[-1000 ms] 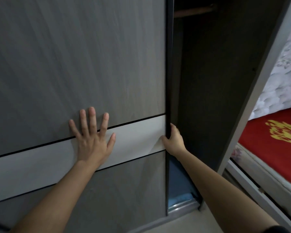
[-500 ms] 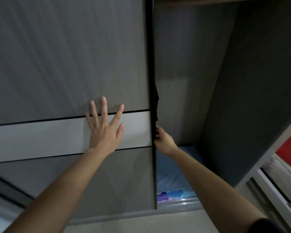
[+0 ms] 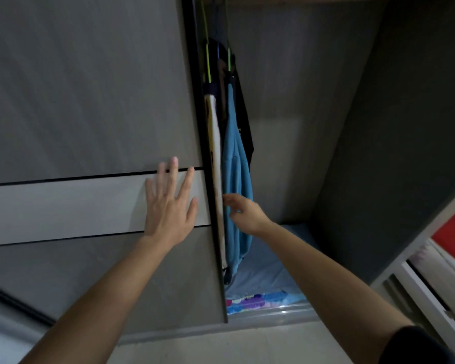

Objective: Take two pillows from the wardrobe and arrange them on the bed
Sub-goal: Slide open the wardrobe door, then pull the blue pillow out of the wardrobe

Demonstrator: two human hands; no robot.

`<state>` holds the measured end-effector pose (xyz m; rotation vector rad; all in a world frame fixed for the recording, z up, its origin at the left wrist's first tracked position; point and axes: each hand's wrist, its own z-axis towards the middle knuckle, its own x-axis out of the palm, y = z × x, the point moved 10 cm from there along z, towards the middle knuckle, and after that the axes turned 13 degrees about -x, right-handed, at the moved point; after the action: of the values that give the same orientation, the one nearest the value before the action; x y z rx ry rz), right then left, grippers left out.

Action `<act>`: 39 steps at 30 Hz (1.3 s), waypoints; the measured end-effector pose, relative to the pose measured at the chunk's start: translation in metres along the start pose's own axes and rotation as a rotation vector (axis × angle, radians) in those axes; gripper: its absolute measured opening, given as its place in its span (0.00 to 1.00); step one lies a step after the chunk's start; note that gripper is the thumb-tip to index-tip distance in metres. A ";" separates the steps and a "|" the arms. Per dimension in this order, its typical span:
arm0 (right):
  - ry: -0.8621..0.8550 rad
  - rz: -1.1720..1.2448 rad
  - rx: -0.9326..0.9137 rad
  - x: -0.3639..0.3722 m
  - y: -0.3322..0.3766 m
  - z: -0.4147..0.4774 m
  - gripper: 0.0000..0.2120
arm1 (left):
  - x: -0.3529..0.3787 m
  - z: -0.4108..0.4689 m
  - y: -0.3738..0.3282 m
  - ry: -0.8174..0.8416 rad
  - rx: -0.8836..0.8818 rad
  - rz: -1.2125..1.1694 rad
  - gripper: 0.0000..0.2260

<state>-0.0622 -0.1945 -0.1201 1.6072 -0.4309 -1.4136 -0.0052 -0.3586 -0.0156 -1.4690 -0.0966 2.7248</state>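
Sliding aside, the wardrobe door point(image 3: 90, 101) exposes the wardrobe point(image 3: 339, 127) interior, where blue bedding point(image 3: 268, 269), likely the pillows, lies on the bottom. The left hand point(image 3: 168, 206) lies flat, fingers spread, for pushing; the right hand point(image 3: 243, 212) hovers at the door's edge, fingers loosely apart, beside hanging clothes point(image 3: 234, 166).

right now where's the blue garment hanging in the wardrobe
In the head view it hangs just right of centre, inside the wardrobe, right beside the sliding door edge: the blue garment, with the right hand at its lower part.
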 end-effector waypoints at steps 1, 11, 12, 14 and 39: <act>-0.039 -0.071 -0.004 -0.017 -0.007 -0.006 0.29 | 0.001 -0.003 -0.018 -0.025 0.087 -0.009 0.29; -0.253 -0.444 0.266 -0.175 -0.157 -0.120 0.29 | 0.069 0.005 -0.188 0.087 0.400 -0.121 0.27; -0.261 -0.450 0.276 -0.185 -0.174 -0.124 0.29 | 0.085 0.008 -0.197 0.119 0.381 -0.108 0.27; -0.259 -0.448 0.295 -0.199 -0.208 -0.127 0.29 | 0.120 0.014 -0.214 0.180 0.338 -0.093 0.28; 0.231 -0.422 0.243 -0.036 -0.588 0.011 0.30 | 0.580 -0.117 -0.230 0.746 -0.059 0.014 0.28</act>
<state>-0.2589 0.1299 -0.5704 2.1249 -0.1327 -1.4967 -0.2242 -0.0854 -0.5456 -2.3775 -0.1338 2.0112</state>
